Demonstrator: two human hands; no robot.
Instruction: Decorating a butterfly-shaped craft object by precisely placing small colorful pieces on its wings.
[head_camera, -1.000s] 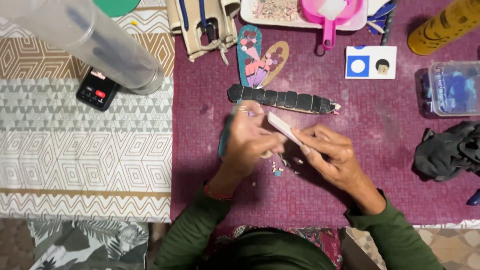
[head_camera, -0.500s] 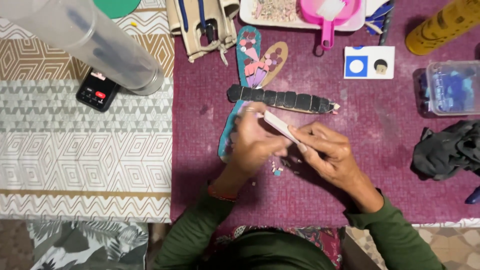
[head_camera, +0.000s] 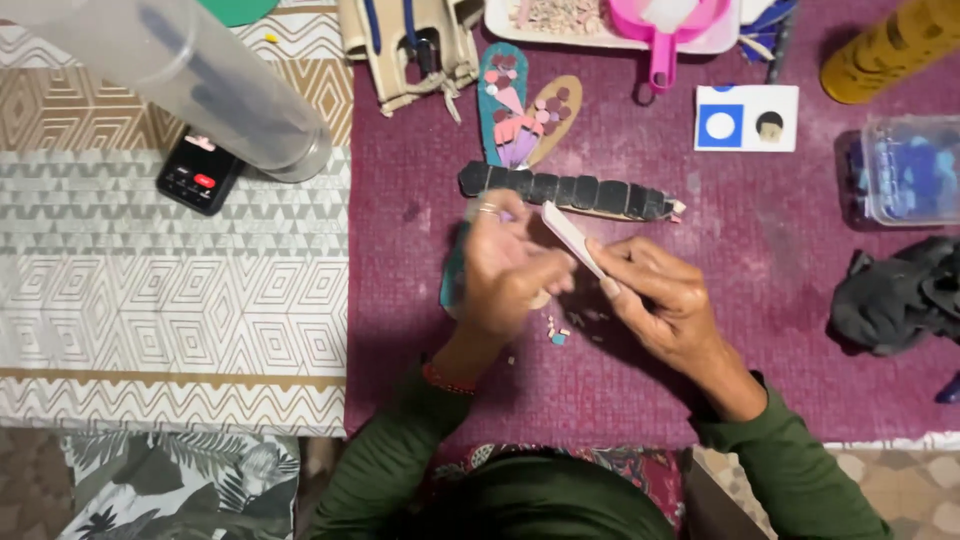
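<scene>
A dragonfly-shaped wooden piece lies on the maroon mat (head_camera: 760, 330), with a dark tiled body (head_camera: 570, 190) and upper wings (head_camera: 520, 110) partly covered in teal and pink mosaic bits. My left hand (head_camera: 505, 270) rests over the lower teal wing (head_camera: 453, 280) and pinches something small that I cannot make out. My right hand (head_camera: 660, 300) holds a pale flat nail-file-like stick (head_camera: 572, 235), slanted up toward the left hand's fingertips. Tiny tile chips (head_camera: 556, 332) lie below the hands.
A clear plastic cylinder (head_camera: 200, 80) and a black phone (head_camera: 198, 178) sit on the patterned cloth at left. Pliers in a pouch (head_camera: 415, 45), a white tray (head_camera: 610, 28) with a pink scoop (head_camera: 665, 30), a card (head_camera: 745, 118), a yellow bottle (head_camera: 895, 50), a box of blue tiles (head_camera: 910, 170) and a dark cloth (head_camera: 900, 295) ring the mat.
Both hands shifted slightly; the stick's tip has moved a little toward the tiled body while the left hand stays over the lower wing.
</scene>
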